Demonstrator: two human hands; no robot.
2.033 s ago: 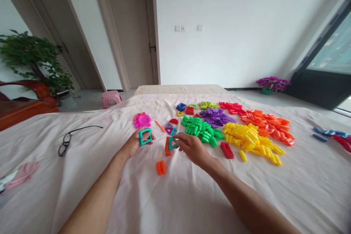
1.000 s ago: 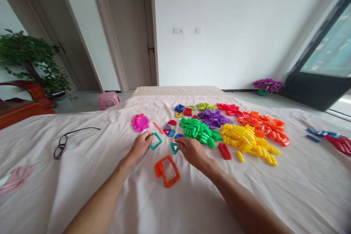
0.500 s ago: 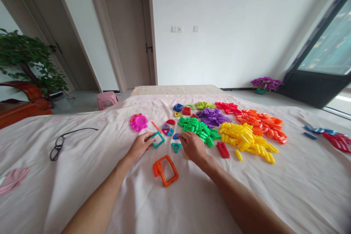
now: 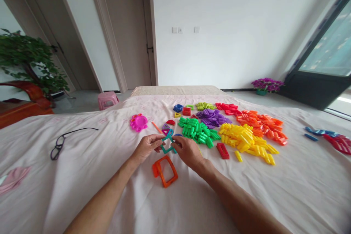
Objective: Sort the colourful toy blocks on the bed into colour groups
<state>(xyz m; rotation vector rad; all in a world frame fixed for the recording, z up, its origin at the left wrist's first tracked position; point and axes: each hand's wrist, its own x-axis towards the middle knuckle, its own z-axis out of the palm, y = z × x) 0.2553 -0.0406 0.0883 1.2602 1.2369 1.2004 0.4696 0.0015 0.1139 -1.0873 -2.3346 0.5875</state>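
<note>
Your left hand [image 4: 148, 148] and right hand [image 4: 189, 152] pinch the teal frame [image 4: 165, 152] with their fingers; green pieces [image 4: 199, 131] lie right of it, an orange frame [image 4: 162, 176] nearer you.

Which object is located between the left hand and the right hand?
In the head view, a teal square frame is between the left hand and the right hand.

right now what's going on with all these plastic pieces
A person's left hand grips a teal square frame, with the right hand at its other side. An orange frame lies on the cloth, nearer the person. A green pile and yellow pile sit to the right, black glasses to the left.
</note>
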